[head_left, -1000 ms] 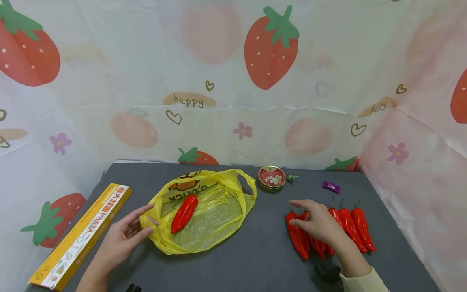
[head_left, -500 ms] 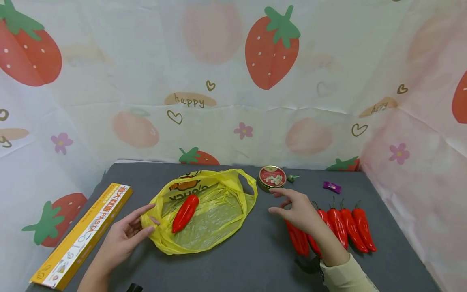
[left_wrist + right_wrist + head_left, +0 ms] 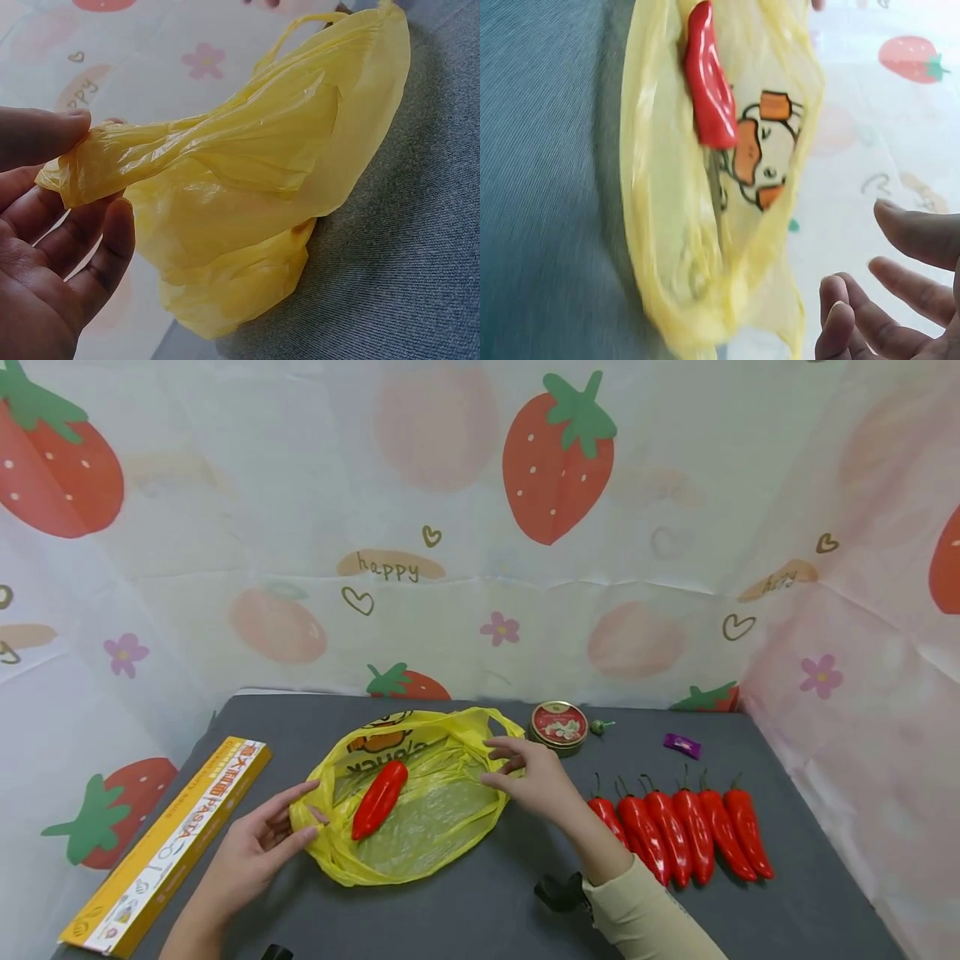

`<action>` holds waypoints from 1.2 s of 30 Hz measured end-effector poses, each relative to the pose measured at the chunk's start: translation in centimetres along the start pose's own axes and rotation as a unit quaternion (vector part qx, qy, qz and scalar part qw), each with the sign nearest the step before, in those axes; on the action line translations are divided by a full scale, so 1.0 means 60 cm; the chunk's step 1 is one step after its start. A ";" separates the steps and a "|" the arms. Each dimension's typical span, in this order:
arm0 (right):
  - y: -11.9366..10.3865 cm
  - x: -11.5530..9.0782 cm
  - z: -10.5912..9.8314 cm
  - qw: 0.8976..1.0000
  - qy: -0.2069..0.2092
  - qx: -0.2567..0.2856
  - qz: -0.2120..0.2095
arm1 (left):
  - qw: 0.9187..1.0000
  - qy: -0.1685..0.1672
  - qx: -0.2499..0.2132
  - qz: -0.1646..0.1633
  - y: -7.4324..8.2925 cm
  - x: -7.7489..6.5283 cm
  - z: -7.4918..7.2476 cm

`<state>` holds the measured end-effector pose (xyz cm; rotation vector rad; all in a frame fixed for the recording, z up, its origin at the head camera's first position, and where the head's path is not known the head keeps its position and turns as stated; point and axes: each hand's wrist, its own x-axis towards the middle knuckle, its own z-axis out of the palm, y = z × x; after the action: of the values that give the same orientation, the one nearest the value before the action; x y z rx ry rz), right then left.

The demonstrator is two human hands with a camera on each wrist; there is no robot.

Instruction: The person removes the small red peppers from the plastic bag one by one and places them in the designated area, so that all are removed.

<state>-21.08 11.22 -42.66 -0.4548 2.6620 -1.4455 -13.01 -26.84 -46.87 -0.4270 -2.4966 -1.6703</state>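
Note:
My left hand (image 3: 251, 852) pinches the left edge of a yellow plastic bag (image 3: 408, 856), which lies with its mouth spread open on the table. In the left wrist view the bag's gathered plastic (image 3: 127, 154) passes between thumb and fingers. A glossy red chili pepper (image 3: 380, 800) lies inside the bag, near a printed cartoon. My right hand (image 3: 536, 781) hovers at the bag's right side, overlapping its handle in the head view. Its fingers (image 3: 900, 292) are loosely bent and hold nothing.
A row of several red chili peppers (image 3: 697, 839) lies on the right, partly behind the right sleeve (image 3: 645, 906). A round red-lidded tin (image 3: 558, 727), a small green stem-like piece (image 3: 598, 727) and a purple packet (image 3: 682, 744) stand behind. A pasta box (image 3: 168, 847) lies left.
My right hand has moved left from above the row of chili peppers to the bag's right side, uncovering more of the row. My left hand keeps its hold on the bag.

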 end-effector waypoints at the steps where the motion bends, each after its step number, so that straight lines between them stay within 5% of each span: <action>1: -0.003 0.007 0.007 1.000 -0.007 0.006 -0.003 | 1.000 -0.001 -0.002 0.001 0.000 0.000 0.000; 16: -0.020 0.087 0.109 0.994 -0.075 0.080 0.008 | 1.000 0.000 0.011 -0.004 0.004 0.001 -0.003; 28: -0.036 0.140 0.198 0.995 -0.070 0.028 0.066 | 1.000 0.002 0.013 -0.005 0.005 -0.001 -0.006; 36: -0.028 0.137 0.239 0.994 -0.068 0.001 0.086 | 1.000 -0.003 0.012 -0.008 0.003 0.000 -0.004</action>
<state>-25.57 -3.66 -48.58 -0.3029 2.5241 -1.3191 -12.96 -27.02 -46.64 -0.4115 -2.5287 -1.6467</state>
